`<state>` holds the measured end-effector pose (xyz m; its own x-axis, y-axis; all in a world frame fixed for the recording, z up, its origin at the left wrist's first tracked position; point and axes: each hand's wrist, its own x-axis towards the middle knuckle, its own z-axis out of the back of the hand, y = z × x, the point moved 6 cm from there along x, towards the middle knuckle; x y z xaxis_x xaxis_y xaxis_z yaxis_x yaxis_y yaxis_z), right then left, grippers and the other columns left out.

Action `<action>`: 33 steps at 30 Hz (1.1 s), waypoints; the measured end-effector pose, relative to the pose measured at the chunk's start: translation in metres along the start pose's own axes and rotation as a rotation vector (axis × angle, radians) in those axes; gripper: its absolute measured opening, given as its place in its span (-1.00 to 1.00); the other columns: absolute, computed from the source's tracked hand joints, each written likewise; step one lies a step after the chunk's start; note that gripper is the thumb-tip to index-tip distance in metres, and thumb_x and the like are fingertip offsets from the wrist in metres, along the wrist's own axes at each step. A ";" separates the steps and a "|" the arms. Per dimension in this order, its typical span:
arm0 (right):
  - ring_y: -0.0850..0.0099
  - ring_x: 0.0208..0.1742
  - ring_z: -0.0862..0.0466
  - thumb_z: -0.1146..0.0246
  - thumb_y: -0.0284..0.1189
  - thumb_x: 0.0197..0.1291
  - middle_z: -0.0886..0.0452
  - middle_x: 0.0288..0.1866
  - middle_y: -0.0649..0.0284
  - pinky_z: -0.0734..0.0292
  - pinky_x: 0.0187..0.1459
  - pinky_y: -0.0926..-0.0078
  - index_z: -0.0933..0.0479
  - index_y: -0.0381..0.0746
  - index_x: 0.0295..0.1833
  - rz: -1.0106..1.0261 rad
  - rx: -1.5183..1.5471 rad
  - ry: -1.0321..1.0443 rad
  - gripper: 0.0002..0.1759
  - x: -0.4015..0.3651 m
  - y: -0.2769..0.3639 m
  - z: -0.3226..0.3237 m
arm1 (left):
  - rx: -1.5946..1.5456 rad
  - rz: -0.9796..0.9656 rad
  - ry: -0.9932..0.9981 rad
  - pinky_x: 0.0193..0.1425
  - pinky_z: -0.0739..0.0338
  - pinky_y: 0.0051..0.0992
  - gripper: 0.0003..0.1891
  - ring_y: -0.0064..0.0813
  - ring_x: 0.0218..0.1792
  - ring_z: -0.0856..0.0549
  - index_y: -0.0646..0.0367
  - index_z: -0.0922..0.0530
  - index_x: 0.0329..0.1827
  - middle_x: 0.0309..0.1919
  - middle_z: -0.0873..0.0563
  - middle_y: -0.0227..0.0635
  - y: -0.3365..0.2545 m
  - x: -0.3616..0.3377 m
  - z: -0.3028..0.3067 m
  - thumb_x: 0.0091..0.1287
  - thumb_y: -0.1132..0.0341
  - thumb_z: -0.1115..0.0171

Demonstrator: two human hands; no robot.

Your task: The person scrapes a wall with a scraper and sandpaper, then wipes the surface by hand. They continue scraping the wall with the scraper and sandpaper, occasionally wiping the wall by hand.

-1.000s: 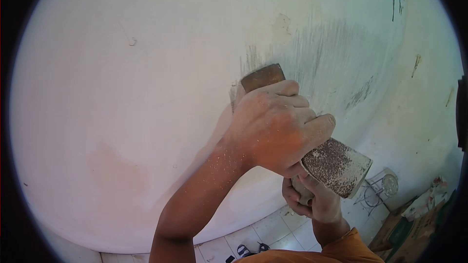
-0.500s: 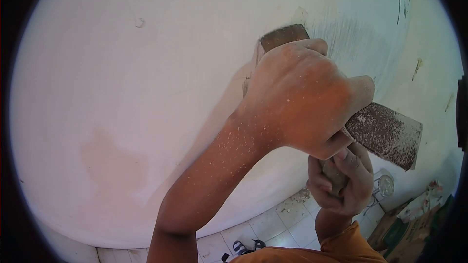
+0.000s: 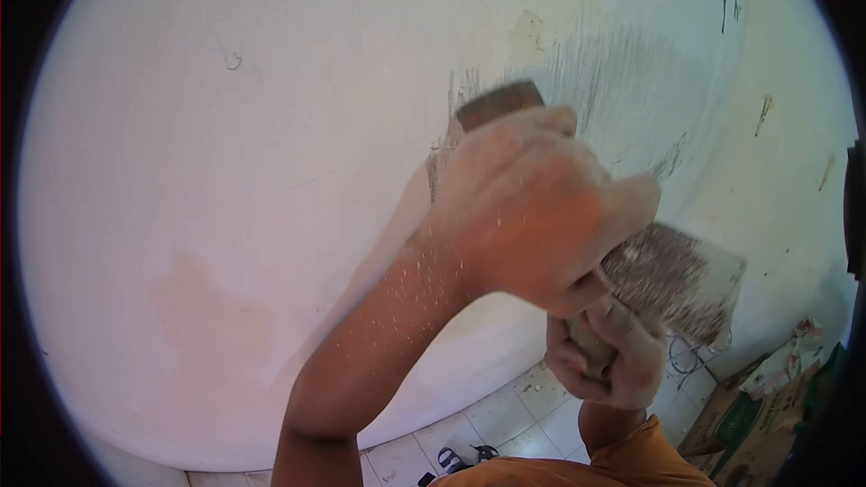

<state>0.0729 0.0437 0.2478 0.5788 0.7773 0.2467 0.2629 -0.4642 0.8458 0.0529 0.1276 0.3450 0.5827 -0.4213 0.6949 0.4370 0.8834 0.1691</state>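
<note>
Abrasive strip (image 3: pixel 672 281), speckled, was held at the scuffed wall (image 3: pixel 244 180); left hand (image 3: pixel 541 207) was closed over its middle, right hand (image 3: pixel 636 365) curled around a pale piece (image 3: pixel 591 347) below. Step was apparently sanding; next move likely called for another firm stroke. Strip sat lower than half a second earlier.

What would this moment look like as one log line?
left hand: grips gritty brown piece near wall | right hand: holds pale object, unclear | wall: dark streaks
</note>
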 end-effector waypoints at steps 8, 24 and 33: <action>0.64 -0.86 -0.12 0.03 -0.28 0.34 -0.25 -0.68 0.19 0.10 -0.86 0.72 -0.32 -0.48 -0.05 -0.063 -0.104 0.029 -0.60 -0.002 -0.010 -0.001 | 0.052 0.006 0.045 -0.32 -0.44 -0.39 -0.72 -0.34 -0.67 -0.48 0.02 -0.44 -0.56 -0.79 -0.47 -0.39 -0.004 -0.005 -0.002 -0.38 0.22 -0.30; 0.65 -0.86 -0.11 0.00 -0.22 0.31 -0.26 -0.66 0.21 0.10 -0.87 0.70 -0.34 -0.41 -0.10 -0.031 -0.142 0.086 -0.60 0.007 -0.009 0.004 | 0.130 -0.044 -0.046 -0.27 -0.42 -0.44 -0.67 -0.41 -0.66 -0.51 0.01 -0.41 -0.58 -0.77 -0.50 -0.45 -0.002 0.000 0.004 -0.37 0.16 -0.38; 0.70 -0.78 -0.13 0.04 -0.02 0.37 -0.28 -0.60 0.40 0.02 -0.79 0.75 -0.27 -0.16 -0.36 -0.088 -0.200 0.187 -0.57 -0.003 -0.017 0.005 | 0.078 -0.099 -0.161 -0.44 -0.32 -0.50 -0.65 -0.53 -0.67 -0.46 -0.02 -0.44 -0.52 -0.76 -0.36 -0.55 -0.006 -0.012 0.000 -0.37 0.06 -0.29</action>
<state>0.0710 0.0473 0.2299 0.4029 0.8843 0.2360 0.1374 -0.3134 0.9396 0.0434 0.1275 0.3353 0.4195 -0.4745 0.7739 0.4285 0.8551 0.2920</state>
